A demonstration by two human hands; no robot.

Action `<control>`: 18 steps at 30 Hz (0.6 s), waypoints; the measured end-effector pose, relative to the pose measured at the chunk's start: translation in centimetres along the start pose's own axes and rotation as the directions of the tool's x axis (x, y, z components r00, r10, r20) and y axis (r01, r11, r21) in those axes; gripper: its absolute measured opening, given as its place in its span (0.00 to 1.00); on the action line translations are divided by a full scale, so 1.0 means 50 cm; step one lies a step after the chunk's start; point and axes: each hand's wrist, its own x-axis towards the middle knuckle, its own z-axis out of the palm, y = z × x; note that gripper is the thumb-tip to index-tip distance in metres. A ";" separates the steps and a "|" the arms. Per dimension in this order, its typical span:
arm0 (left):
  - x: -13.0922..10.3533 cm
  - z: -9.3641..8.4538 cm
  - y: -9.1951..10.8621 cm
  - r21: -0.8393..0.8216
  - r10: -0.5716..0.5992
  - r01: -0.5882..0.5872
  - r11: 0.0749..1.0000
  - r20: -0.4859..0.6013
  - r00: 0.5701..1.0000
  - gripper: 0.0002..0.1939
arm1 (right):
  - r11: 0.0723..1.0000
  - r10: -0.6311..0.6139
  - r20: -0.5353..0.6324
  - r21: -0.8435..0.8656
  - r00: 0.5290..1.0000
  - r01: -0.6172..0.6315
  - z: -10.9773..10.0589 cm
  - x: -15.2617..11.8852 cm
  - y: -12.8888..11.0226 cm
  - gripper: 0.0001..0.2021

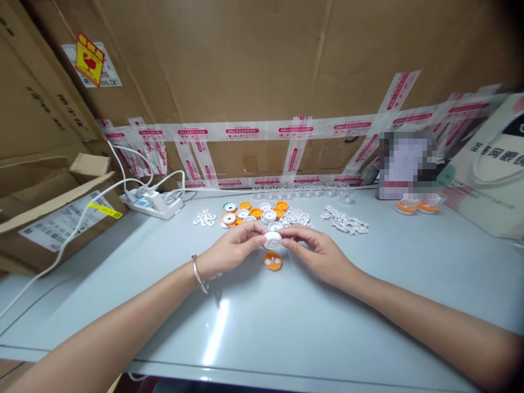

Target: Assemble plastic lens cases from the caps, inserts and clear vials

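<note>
A white round piece [273, 240] is held just above the bench [307, 333], its left edge pinched by the fingers of the left hand [231, 248], its right edge by those of the right hand [321, 256]. An orange disc [273, 263] is seen on the near side; white and orange caps [256, 213] are clustered beyond.

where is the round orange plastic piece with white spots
In the head view, the round orange piece lies on the grey tabletop just right of centre, just below the thick white plastic disc held between the left hand and right hand.
</note>
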 end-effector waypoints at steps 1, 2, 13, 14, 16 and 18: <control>-0.001 0.002 0.000 0.031 0.024 -0.024 0.999 -0.005 1.000 0.07 | 1.000 0.015 -0.003 0.013 1.000 -0.015 0.000 0.001 -0.001 0.11; -0.002 0.004 0.000 0.067 0.042 -0.041 0.997 -0.012 0.999 0.07 | 0.999 0.033 -0.011 0.030 0.999 -0.033 0.000 0.001 -0.003 0.11; -0.004 0.009 -0.001 0.267 0.018 -0.003 0.964 -0.053 0.998 0.10 | 0.930 0.203 0.151 0.278 0.967 -0.239 -0.001 0.013 0.014 0.12; -0.003 0.008 -0.003 0.239 0.008 0.002 0.971 -0.044 0.999 0.10 | 0.931 0.206 0.152 0.275 0.967 -0.242 -0.001 0.014 0.016 0.12; 0.000 0.005 -0.008 0.193 -0.013 0.017 0.981 -0.023 1.000 0.10 | 0.931 0.213 0.156 0.266 0.965 -0.249 -0.002 0.015 0.020 0.13; 0.001 0.002 -0.010 0.196 -0.036 0.038 0.980 -0.016 0.999 0.09 | 0.929 0.225 0.165 0.259 0.960 -0.262 -0.002 0.016 0.021 0.13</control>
